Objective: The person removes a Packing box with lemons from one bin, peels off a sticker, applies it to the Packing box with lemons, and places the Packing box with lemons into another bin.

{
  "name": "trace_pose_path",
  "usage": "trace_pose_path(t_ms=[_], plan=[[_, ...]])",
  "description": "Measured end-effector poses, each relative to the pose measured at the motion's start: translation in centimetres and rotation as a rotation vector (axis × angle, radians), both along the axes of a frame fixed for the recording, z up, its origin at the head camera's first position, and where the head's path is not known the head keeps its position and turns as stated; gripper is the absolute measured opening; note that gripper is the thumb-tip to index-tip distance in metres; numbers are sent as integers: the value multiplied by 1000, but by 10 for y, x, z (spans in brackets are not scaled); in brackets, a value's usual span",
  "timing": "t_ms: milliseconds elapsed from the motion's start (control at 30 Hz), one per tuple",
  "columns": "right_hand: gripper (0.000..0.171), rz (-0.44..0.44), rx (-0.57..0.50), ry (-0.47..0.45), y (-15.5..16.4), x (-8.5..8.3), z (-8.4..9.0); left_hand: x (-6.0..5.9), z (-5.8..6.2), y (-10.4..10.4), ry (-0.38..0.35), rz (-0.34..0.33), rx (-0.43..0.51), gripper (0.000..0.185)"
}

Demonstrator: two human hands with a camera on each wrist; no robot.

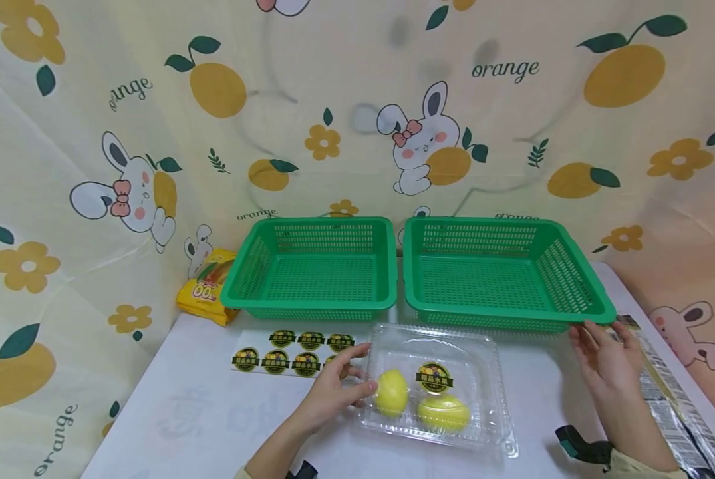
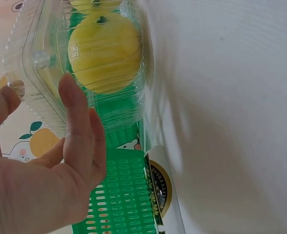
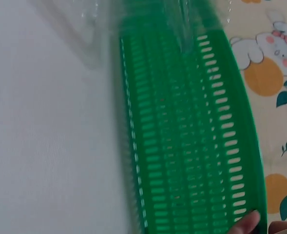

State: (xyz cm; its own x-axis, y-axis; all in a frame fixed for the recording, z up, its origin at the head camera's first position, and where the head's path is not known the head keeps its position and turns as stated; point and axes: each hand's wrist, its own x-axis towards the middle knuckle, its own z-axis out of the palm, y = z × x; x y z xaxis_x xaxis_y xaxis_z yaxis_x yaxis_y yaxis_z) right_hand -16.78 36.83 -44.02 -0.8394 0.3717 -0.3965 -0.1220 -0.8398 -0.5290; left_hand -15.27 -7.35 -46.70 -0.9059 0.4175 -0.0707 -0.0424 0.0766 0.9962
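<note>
A clear plastic clamshell box (image 1: 479, 372) lies at the front middle in the head view. Two yellow, lemon-like fruits (image 1: 443, 414) sit inside, and a round black-and-gold sticker (image 1: 434, 377) is on its lid. My left hand (image 1: 336, 389) holds the box by its left edge, thumb at the near part and fingers farther back. The left wrist view shows a fruit (image 2: 104, 53) through the ribbed plastic. At the front right corner of the right green basket (image 1: 509, 315), my right hand (image 1: 611, 362) touches the rim with loosely bent fingers, a fingertip (image 3: 248, 223) against its wall.
Another green basket (image 1: 309, 305) stands to the left, beside a yellow packet (image 1: 207, 293). A sheet of round stickers (image 1: 275, 361) lies left of the box. Silver printed packaging (image 1: 671, 399) runs along the right. A patterned cloth (image 1: 333, 80) hangs behind the white table (image 1: 177, 399).
</note>
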Motion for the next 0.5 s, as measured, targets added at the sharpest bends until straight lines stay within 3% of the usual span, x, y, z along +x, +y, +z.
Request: trace_pose_path(t_ms=[100, 333, 500], plan=[[63, -79, 79, -29, -2, -1, 0, 0, 0, 1, -1, 5, 2, 67], [56, -215, 207, 61, -10, -6, -3, -1, -2, 3, 11, 21, -27, 66], [54, -222, 203, 61, -10, -8, -5, -2, -4, 3, -14, 26, -30, 70]])
